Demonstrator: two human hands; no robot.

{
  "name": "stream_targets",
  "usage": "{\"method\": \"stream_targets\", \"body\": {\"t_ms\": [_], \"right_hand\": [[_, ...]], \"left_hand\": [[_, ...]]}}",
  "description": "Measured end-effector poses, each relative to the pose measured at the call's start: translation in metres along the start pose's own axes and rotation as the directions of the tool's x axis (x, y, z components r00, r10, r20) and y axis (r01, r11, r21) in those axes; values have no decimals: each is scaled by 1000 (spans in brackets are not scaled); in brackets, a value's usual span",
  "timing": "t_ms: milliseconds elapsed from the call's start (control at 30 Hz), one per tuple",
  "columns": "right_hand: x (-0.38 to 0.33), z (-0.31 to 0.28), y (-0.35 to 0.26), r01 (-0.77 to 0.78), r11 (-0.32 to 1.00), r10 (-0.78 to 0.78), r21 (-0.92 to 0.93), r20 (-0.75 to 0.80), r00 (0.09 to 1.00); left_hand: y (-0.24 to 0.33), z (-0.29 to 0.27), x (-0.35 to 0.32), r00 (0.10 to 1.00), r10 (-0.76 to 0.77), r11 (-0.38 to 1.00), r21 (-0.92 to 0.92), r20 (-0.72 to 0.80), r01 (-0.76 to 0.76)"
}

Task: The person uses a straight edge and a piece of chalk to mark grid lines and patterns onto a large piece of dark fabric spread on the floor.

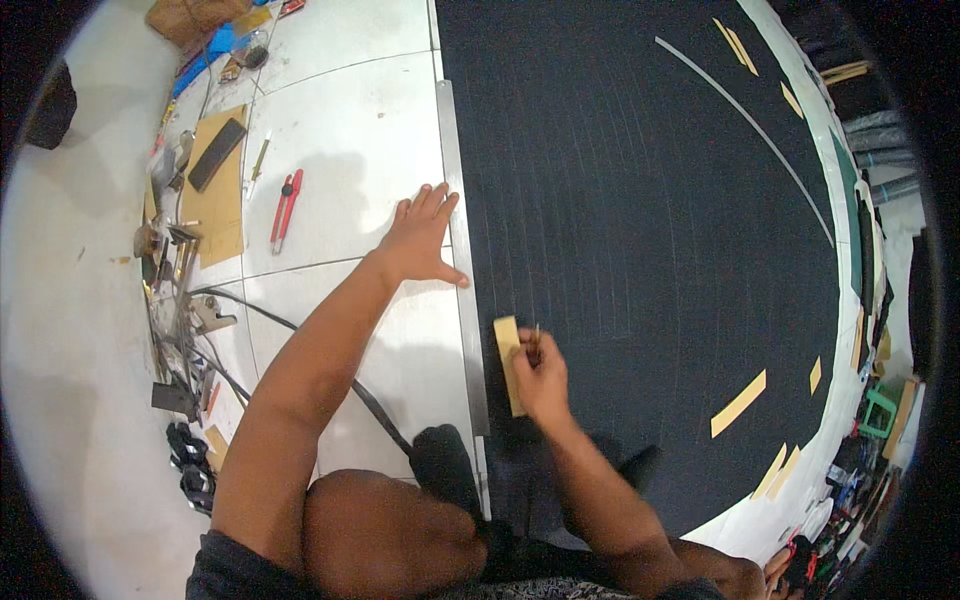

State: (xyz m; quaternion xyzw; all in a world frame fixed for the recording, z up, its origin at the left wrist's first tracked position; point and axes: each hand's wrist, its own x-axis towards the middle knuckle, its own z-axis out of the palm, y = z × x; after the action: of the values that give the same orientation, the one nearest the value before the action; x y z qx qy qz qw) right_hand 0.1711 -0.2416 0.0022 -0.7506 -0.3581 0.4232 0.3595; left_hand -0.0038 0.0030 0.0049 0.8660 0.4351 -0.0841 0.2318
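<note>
Down on the floor here, the left hand (420, 240) is spread flat, fingers splayed and gripping nothing, pressing on the long grey metal straightedge (462, 270) that runs along the left edge of the big black sheet of matting (650, 230). The heel of that hand sits on the pale tiled floor (340, 130), so only the fingertips and thumb reach the rule.

The right hand (542, 378) is closed around a thin pencil-like stick (535, 340), tip pointing up and away, and it also pins a small tan rectangular strip (509, 360), which lies on the black sheet just beside the straightedge, near the sheet's lower left edge.

The risk, as I read it: the straightedge is held at one point only, well above the working hand, so a push from the stick could swing its lower end and spoil the line. The tan strip could creep too, being held by one side of the hand. The fingertips lie close to the rule's edge.

A red-handled utility knife (285, 208) lies well apart on the tiles, with a brown cardboard piece (215, 190) beyond it.
</note>
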Motion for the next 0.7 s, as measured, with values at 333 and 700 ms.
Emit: {"method": "stream_targets", "body": {"t_ms": [333,700], "right_hand": [[182,51,-91,136,971,-154,-196,-80,985],[201,78,-86,142,956,-178,-258,-119,977]], "left_hand": [[2,1,2,999,13,998,-54,-46,-16],[1,-1,0,1000,-8,999,-53,-21,7]]}}
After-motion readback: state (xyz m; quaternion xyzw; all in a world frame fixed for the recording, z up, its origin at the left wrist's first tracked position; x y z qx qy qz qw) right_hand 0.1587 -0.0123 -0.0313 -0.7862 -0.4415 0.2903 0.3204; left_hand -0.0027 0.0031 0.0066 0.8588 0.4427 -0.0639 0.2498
